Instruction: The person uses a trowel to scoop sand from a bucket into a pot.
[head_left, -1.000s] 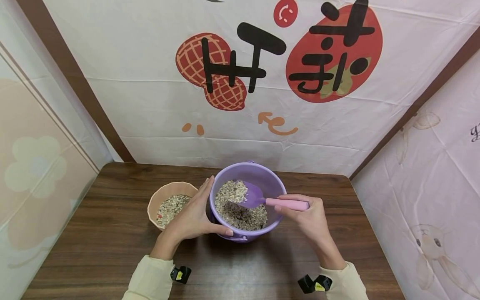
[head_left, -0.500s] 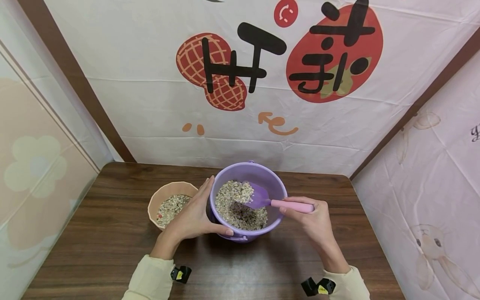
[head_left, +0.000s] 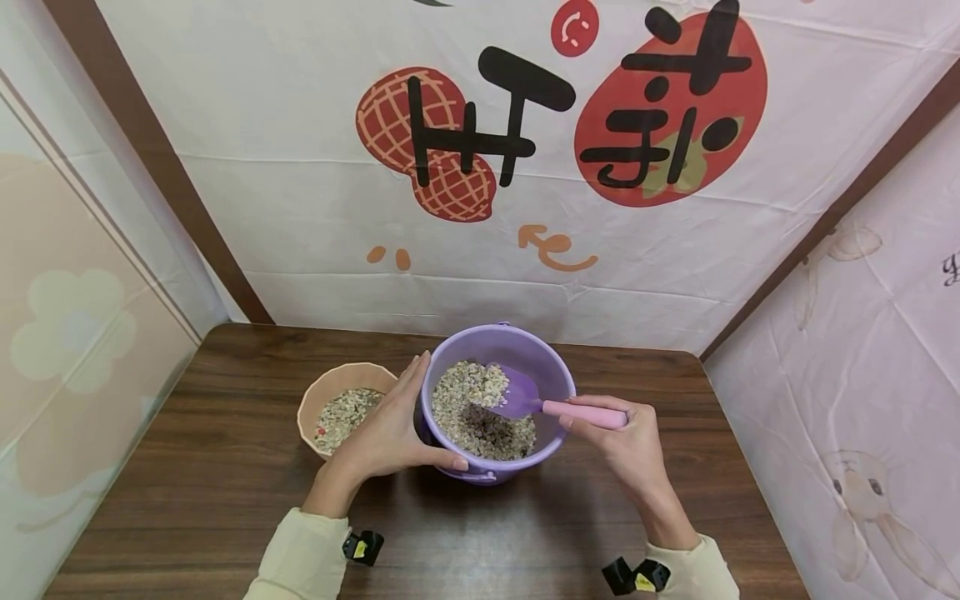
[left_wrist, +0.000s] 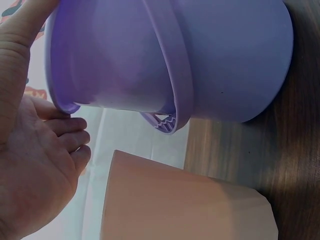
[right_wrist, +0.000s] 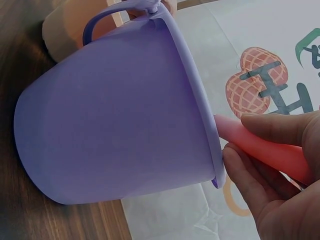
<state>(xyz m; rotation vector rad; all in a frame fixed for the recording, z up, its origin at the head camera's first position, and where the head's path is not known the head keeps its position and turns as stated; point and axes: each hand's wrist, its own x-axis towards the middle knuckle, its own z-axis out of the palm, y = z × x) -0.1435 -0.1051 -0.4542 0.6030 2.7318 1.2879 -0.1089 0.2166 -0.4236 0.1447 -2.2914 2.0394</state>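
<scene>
Pinching the loaded scoop [head_left: 525, 398] by its handle [head_left: 585, 413] in the right hand [head_left: 626, 442], inside the purple bucket [head_left: 546, 367], above pale grains [head_left: 491, 442]. Drawn slightly towards the bucket's right rim since a second ago. Resting the left hand [head_left: 384, 435], thumb and fingers spread apart, on the bucket's left rim, as before, near the bowl [head_left: 324, 387].

The left forearm [head_left: 300, 554] and the right forearm [head_left: 692, 567] reach forward and are well apart, the left hand [head_left: 382, 437] having its thumb spread widely from its fingers [head_left: 412, 379], while the right hand [head_left: 628, 435] makes a pinch, its thumb placed opposite to the curled fingers.
</scene>
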